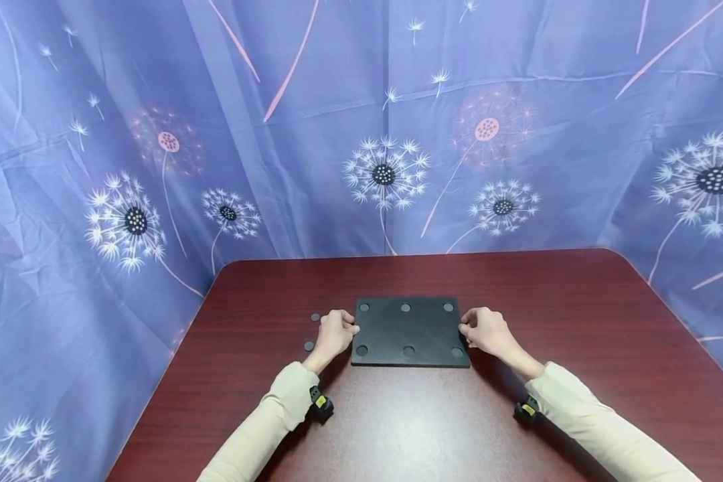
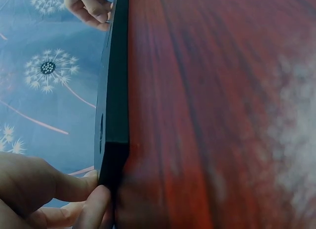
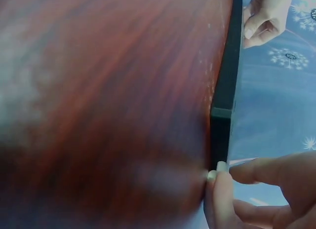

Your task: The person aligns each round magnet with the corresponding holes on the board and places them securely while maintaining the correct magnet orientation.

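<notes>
A black rectangular board (image 1: pixel 406 331) with several round recesses, in a far row and a near row, lies flat on the table in the head view. At its left short edge my left hand (image 1: pixel 335 331) grips the side with thumb and fingers. My right hand (image 1: pixel 488 331) does the same at the right short edge. In the left wrist view, the left thumb and fingertips (image 2: pixel 101 194) meet at the board's edge (image 2: pixel 117 91). The right wrist view has the right fingertips (image 3: pixel 222 177) against the board's end (image 3: pixel 220 135). The fingers' undersides are partly hidden.
Two small dark discs lie left of my left hand, a farther disc (image 1: pixel 315 317) and a nearer disc (image 1: pixel 308 346). The reddish wooden table (image 1: pixel 265 294) reaches back to a blue dandelion-print curtain (image 1: pixel 313 167). Each wrist carries a small black camera (image 1: pixel 321 404).
</notes>
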`<move>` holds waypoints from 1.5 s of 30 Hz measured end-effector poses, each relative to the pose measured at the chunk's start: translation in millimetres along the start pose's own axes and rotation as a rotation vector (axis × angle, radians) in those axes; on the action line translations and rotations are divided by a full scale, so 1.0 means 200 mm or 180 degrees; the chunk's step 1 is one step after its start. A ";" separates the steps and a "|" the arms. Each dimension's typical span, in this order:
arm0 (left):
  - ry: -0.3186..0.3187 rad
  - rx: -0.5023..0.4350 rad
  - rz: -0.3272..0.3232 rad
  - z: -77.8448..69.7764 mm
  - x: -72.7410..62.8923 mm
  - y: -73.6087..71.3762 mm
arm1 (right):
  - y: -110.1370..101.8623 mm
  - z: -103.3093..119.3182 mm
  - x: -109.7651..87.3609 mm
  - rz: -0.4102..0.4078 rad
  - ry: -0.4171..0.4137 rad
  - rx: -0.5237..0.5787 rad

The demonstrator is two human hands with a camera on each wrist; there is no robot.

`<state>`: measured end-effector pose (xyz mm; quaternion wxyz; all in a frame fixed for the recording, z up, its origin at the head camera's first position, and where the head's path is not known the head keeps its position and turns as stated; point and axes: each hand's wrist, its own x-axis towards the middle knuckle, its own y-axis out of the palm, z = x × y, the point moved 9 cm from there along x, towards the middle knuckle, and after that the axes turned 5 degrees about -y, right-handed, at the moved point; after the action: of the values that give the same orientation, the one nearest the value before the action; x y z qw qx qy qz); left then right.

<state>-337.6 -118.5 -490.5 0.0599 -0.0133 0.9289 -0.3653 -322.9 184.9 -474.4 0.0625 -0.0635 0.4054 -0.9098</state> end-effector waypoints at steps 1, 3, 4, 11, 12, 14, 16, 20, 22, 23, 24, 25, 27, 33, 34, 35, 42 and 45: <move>0.0017 0.0004 -0.0002 0.00 0.00 0.00 | 0.00 0.00 0.00 0.0006 0.0020 0.0014; 0.0041 0.0001 -0.0003 0.00 0.00 0.00 | 0.01 0.00 0.00 0.0026 0.0057 0.0027; 0.0048 0.0003 -0.0005 0.00 0.00 0.00 | 0.01 0.00 0.00 0.0034 0.0068 0.0027; 0.0067 0.0037 -0.0030 -0.01 0.00 -0.01 | 0.01 0.01 0.01 0.0044 0.0058 -0.0054; 0.0068 0.0035 -0.0035 -0.01 0.00 -0.01 | 0.01 0.01 0.01 0.0043 0.0057 -0.0060; 0.0058 0.0016 -0.0038 -0.01 0.00 -0.02 | 0.01 0.00 0.01 0.0032 0.0096 -0.0045; 0.0059 0.0015 -0.0024 -0.01 0.00 -0.02 | 0.01 0.00 0.01 0.0030 0.0127 -0.0036; 0.0043 0.0006 0.0034 0.00 0.01 -0.02 | 0.02 -0.02 0.00 0.0043 0.0216 0.0028; 0.0044 -0.0006 0.0071 0.01 0.00 -0.02 | 0.03 -0.02 0.00 0.0057 0.0244 0.0068; 0.0023 -0.0036 0.0095 0.01 0.00 -0.02 | 0.03 -0.02 0.00 0.0067 0.0258 0.0089; 0.0011 -0.0077 0.0120 0.01 0.00 -0.02 | 0.03 -0.02 0.00 0.0078 0.0261 0.0101; 0.0026 -0.0104 0.0139 0.01 0.00 -0.02 | 0.03 -0.02 0.01 0.0085 0.0266 0.0107; 0.0067 -0.0166 0.0174 0.00 0.01 -0.03 | 0.02 -0.02 0.01 0.0088 0.0283 0.0104; 0.0250 -0.0171 0.0125 -0.01 0.01 -0.09 | 0.01 -0.02 0.02 0.0111 0.0260 0.0101; 0.0260 -0.0175 0.0130 -0.01 0.01 -0.10 | 0.01 -0.02 0.02 0.0112 0.0257 0.0111; 0.0264 -0.0182 0.0143 -0.01 0.01 -0.11 | 0.01 -0.02 0.02 0.0118 0.0227 0.0121; 0.0414 -0.0341 0.0269 -0.01 -0.01 -0.20 | 0.00 0.01 0.01 0.0114 0.0035 0.0127; 0.0439 -0.0343 0.0221 0.01 -0.02 -0.25 | 0.00 0.00 0.01 0.0116 0.0117 0.0116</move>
<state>-335.0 -157.1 -458.0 0.0076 0.0409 0.9490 -0.3125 -324.4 184.4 -475.2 0.0728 -0.0383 0.3910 -0.9167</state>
